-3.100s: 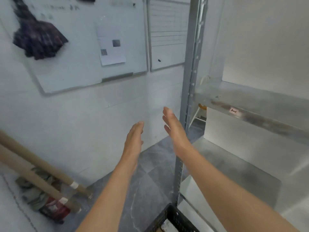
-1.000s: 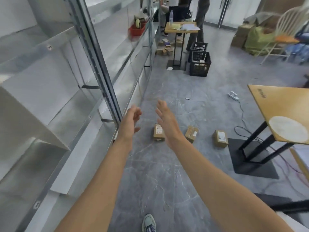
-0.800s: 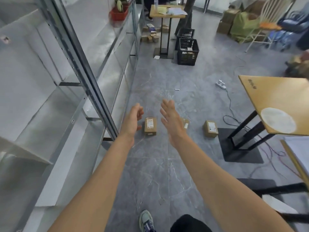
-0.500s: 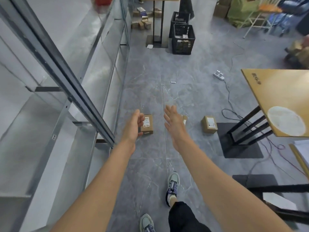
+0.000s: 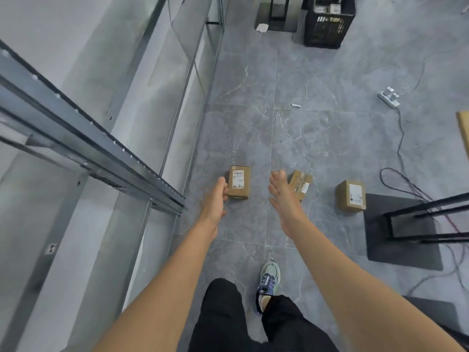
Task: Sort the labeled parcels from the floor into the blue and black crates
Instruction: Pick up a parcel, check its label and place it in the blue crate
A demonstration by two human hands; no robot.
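So, both hands are out front holding nothing. The left hand (image 5: 215, 199) is loosely curled and lined up just left of the nearest parcel (image 5: 238, 182), and the right hand (image 5: 283, 196) is flat and open just right of it. That parcel sits label-up on the floor (image 5: 253, 237), untouched. A second parcel (image 5: 302, 185) lies just right of it, a third parcel (image 5: 351, 195) is further right, and the black crate (image 5: 327, 29) is well beyond. There's no blue crate in view. My guess is the way to go is to bracket the long sides, squeeze evenly, lift level, and read the label before choosing a crate.
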